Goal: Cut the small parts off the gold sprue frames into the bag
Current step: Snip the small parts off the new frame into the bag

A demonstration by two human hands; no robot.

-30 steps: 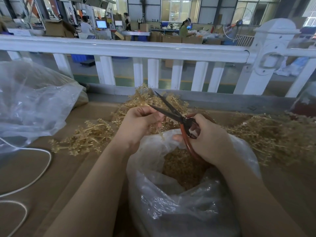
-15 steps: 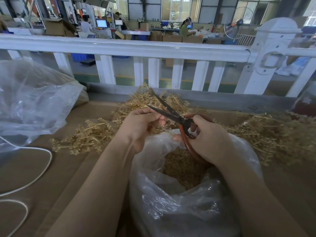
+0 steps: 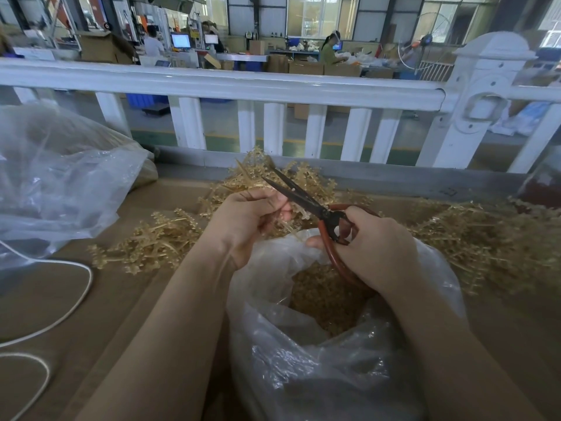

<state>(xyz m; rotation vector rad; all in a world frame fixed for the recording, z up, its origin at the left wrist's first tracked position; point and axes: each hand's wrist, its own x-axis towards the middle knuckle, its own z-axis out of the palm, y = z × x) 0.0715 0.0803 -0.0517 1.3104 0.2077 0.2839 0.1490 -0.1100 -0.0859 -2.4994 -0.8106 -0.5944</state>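
Note:
My left hand point(image 3: 249, 220) pinches a thin gold sprue frame point(image 3: 290, 227) over the mouth of a clear plastic bag point(image 3: 318, 369). My right hand point(image 3: 376, 250) grips the red-handled scissors point(image 3: 306, 202), whose dark blades point up and left, nearly closed, just above the left fingers. Inside the bag lies a heap of small gold cut parts point(image 3: 321, 296). Piles of gold sprue frames point(image 3: 158, 241) lie on the brown table behind and to both sides of the hands.
A second large clear bag point(image 3: 60, 177) sits at the left. A white cord point(image 3: 60, 314) loops over the brown table point(image 3: 91, 344) at the lower left. A white railing point(image 3: 273, 86) runs along the table's far edge. More sprue frames point(image 3: 485, 238) heap at the right.
The scissor blades have closed from wide open to nearly shut. Both hands stayed over the bag's mouth, the left one shifting its hold on the frame slightly.

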